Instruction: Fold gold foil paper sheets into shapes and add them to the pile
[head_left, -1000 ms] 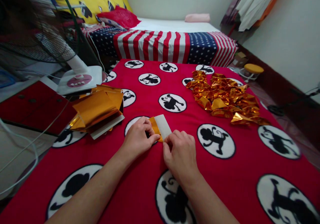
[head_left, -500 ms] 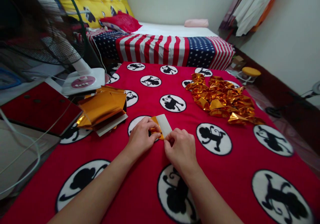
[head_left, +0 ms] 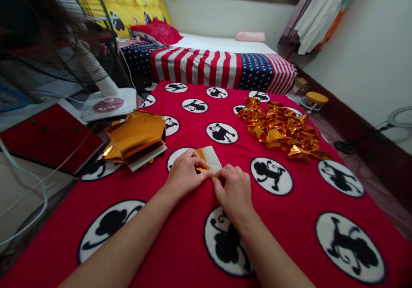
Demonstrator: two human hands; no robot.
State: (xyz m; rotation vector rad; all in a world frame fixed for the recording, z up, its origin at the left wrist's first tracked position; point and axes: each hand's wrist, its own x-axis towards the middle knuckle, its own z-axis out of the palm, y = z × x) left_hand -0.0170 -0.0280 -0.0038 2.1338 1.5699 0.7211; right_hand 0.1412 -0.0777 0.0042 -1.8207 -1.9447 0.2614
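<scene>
A sheet of gold foil paper (head_left: 210, 157), white on its back and partly folded over, lies on the red cloth between my hands. My left hand (head_left: 187, 169) is closed on its left part, where the gold side shows, with the thumb at the near edge. My right hand (head_left: 233, 187) pinches the near right corner; the fingertips of both hands almost meet there. To the left rests a stack of flat gold foil sheets (head_left: 137, 133). Many folded gold foil pieces (head_left: 280, 127) lie heaped at the far right of the cloth.
The red cloth (head_left: 189, 122) with round monkey prints covers the surface before me. A fan base (head_left: 111, 103) and a dark red panel (head_left: 48, 135) stand left, with white cables. Beyond is a bed with a striped cover (head_left: 196, 67); a yellow stool (head_left: 317, 97) stands at right.
My left thumb has slid right along the near edge of the foil paper, toward my right fingertips. The camera view has tilted up slightly; the stacks stay where they were.
</scene>
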